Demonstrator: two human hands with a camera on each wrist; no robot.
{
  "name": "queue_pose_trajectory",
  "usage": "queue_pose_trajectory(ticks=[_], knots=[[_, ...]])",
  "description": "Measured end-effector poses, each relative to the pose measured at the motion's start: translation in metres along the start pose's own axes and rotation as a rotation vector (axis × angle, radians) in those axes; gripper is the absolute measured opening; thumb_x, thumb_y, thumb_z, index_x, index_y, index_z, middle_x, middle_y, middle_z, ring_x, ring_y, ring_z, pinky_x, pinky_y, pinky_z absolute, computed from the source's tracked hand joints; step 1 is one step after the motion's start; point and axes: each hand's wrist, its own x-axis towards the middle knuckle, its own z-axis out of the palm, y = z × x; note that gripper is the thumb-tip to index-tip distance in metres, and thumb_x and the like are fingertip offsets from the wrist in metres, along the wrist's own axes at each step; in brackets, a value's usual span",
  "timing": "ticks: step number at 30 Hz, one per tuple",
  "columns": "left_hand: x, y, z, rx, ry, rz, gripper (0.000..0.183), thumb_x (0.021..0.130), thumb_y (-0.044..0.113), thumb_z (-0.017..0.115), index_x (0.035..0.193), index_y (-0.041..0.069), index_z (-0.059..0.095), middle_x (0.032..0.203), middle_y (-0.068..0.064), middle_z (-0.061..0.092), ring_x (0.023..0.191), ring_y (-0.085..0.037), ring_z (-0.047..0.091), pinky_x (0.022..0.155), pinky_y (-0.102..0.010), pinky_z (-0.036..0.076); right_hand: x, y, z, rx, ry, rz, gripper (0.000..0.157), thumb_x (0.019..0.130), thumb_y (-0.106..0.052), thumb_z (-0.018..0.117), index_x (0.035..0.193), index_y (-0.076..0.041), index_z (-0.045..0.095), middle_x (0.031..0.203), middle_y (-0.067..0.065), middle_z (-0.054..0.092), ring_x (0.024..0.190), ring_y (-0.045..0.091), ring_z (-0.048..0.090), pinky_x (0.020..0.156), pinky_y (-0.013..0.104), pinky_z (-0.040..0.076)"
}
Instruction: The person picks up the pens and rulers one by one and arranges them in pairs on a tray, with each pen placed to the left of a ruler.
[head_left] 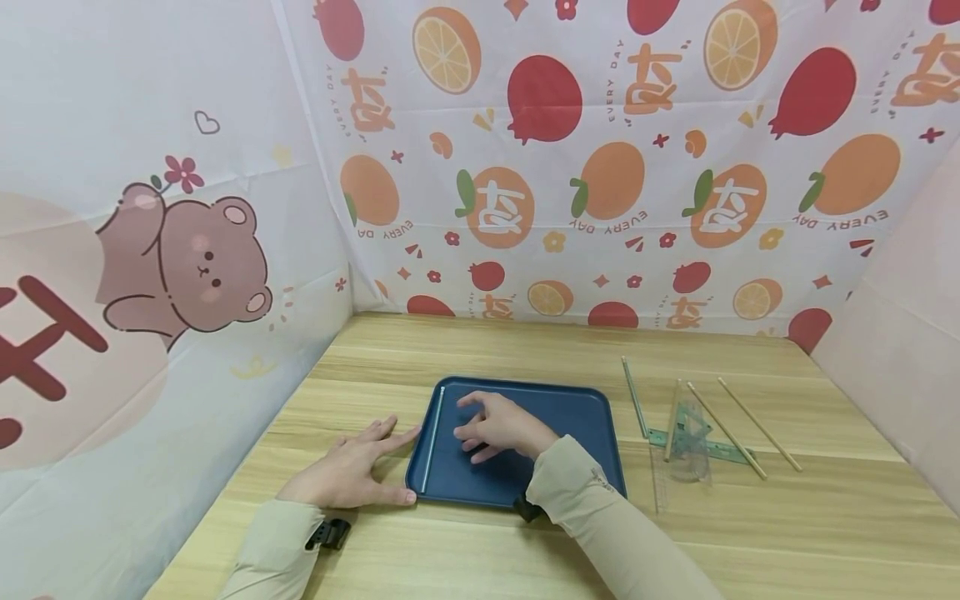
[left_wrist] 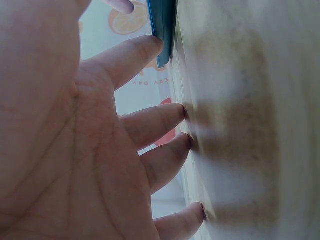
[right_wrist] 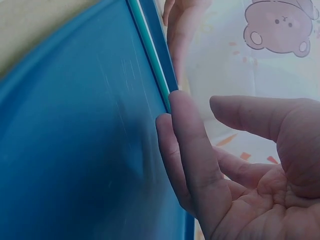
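A dark blue tray (head_left: 573, 412) lies on the wooden table, and a slim green pencil (head_left: 432, 442) lies inside it along the left rim. My left hand (head_left: 348, 473) is spread beside that rim. Its index fingertip touches the tray's edge, the thumb reaches to the near left corner, and the other fingertips (left_wrist: 172, 117) rest on the tabletop. Over the tray's left half is my right hand (head_left: 501, 427), fingers loosely bent and apart, holding nothing. In the right wrist view its fingertips (right_wrist: 182, 107) overlap the end of the green pencil (right_wrist: 152, 55).
Right of the tray lie another green pencil (head_left: 634, 397) and three pale wooden sticks (head_left: 759, 423). Some sticks cross a green ruler (head_left: 723, 452) and a clear protractor (head_left: 690, 468). A printed cloth (head_left: 555, 275) hangs behind the table, with more cloth at both sides.
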Motion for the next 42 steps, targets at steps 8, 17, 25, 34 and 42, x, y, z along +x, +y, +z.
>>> queue_pose_trajectory(ticks=[8,17,25,34,42], knots=[[0.001,0.000,0.001,0.007,0.009,0.005,0.104,0.081,0.071,0.083,0.166,0.025,0.044,0.171,-0.033,0.033,0.158,-0.058,0.030,0.110,-0.093,0.022,-0.006,0.003,-0.010,-0.011,0.003,-0.023,0.058,0.103,-0.014,0.073,0.156,-0.005,0.050,0.113,0.015,0.073,0.096,0.024,0.078,0.074,0.037,0.068],[0.001,0.000,0.001,0.002,-0.002,-0.002,0.104,0.081,0.071,0.083,0.166,0.026,0.043,0.171,-0.032,0.032,0.158,-0.057,0.029,0.111,-0.092,0.021,-0.013,0.006,-0.023,-0.015,0.009,-0.026,0.057,0.104,-0.016,0.073,0.156,-0.006,0.051,0.114,0.017,0.072,0.094,0.023,0.077,0.076,0.038,0.068],[-0.002,0.001,0.001,0.005,-0.003,-0.007,0.104,0.081,0.070,0.083,0.166,0.026,0.043,0.172,-0.031,0.031,0.159,-0.057,0.029,0.112,-0.091,0.022,-0.019,0.008,-0.032,-0.032,0.006,-0.040,0.058,0.104,-0.018,0.072,0.156,-0.006,0.050,0.115,0.019,0.072,0.096,0.024,0.077,0.077,0.038,0.068],[-0.002,0.000,0.002,0.020,0.014,0.031,0.104,0.082,0.071,0.083,0.166,0.023,0.044,0.170,-0.034,0.032,0.157,-0.059,0.031,0.108,-0.093,0.025,-0.030,0.009,-0.042,-0.037,0.008,-0.069,0.058,0.105,-0.016,0.070,0.158,-0.005,0.048,0.113,0.018,0.070,0.100,0.027,0.076,0.078,0.041,0.068],[0.001,0.000,0.001,0.024,0.018,0.043,0.104,0.082,0.070,0.082,0.166,0.023,0.044,0.170,-0.034,0.032,0.156,-0.059,0.032,0.107,-0.093,0.025,-0.036,0.015,-0.054,-0.033,0.014,-0.071,0.060,0.105,-0.015,0.071,0.159,-0.005,0.047,0.111,0.016,0.070,0.099,0.026,0.076,0.078,0.040,0.068]])
